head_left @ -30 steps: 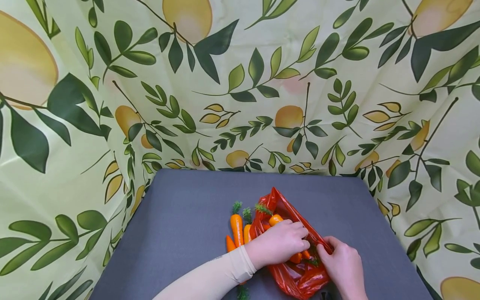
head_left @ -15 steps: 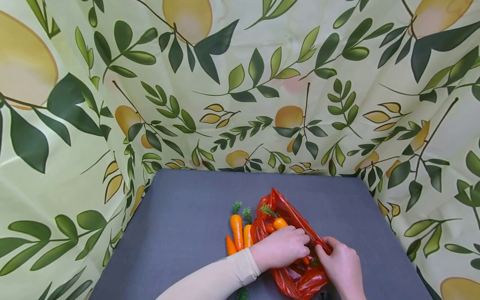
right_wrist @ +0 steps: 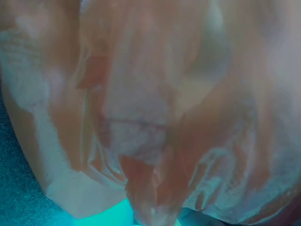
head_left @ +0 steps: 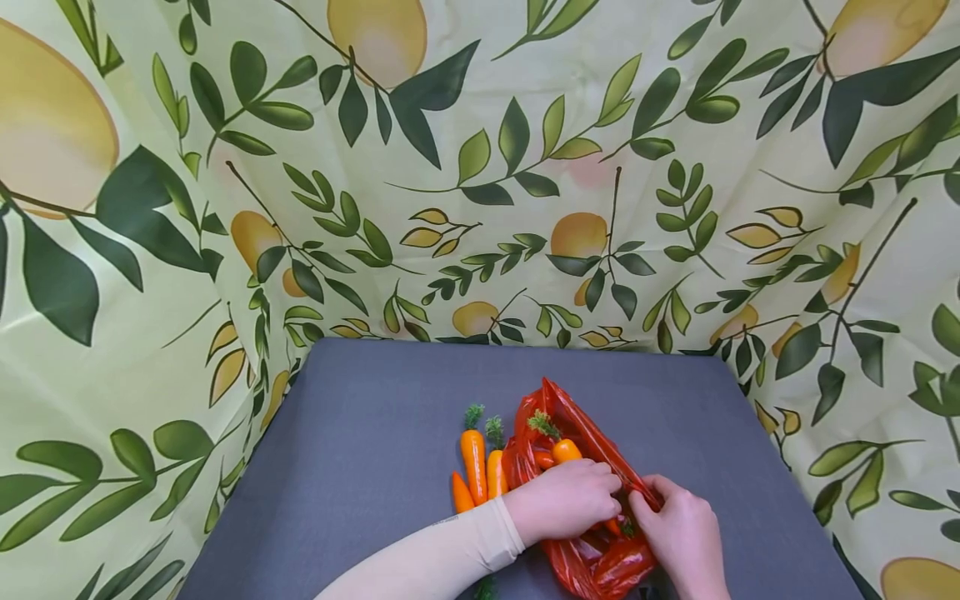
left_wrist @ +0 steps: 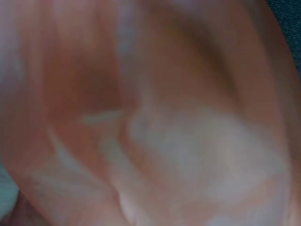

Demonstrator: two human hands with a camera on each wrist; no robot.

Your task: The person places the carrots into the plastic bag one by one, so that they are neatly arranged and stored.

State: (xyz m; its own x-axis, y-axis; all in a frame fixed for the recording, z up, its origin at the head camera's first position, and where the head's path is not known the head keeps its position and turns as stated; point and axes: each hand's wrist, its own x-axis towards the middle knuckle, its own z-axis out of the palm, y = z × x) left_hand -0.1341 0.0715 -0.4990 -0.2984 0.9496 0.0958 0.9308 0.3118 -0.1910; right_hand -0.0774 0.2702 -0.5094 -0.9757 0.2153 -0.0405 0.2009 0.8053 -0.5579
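A red plastic bag lies with its mouth open toward the left. Across that mouth reaches my left hand, fingers curled round an orange carrot whose leafy top sticks out beyond the hand. Other carrots show inside the bag, one with a green tuft by my left fingers. On the far right edge of the bag, my right hand pinches the plastic between thumb and fingers. Blurred bag plastic fills the left wrist view; crumpled bag plastic covers most of the right wrist view.
Left of the bag lie loose carrots with green tops, partly behind my left sleeve. Another green tuft pokes out below the sleeve. The grey table is walled by a leaf-and-lemon printed cloth.
My left hand has moved slightly right and down, deeper over the bag, and the carrot has moved with it. The right hand stays on the bag's edge, shifted slightly left.
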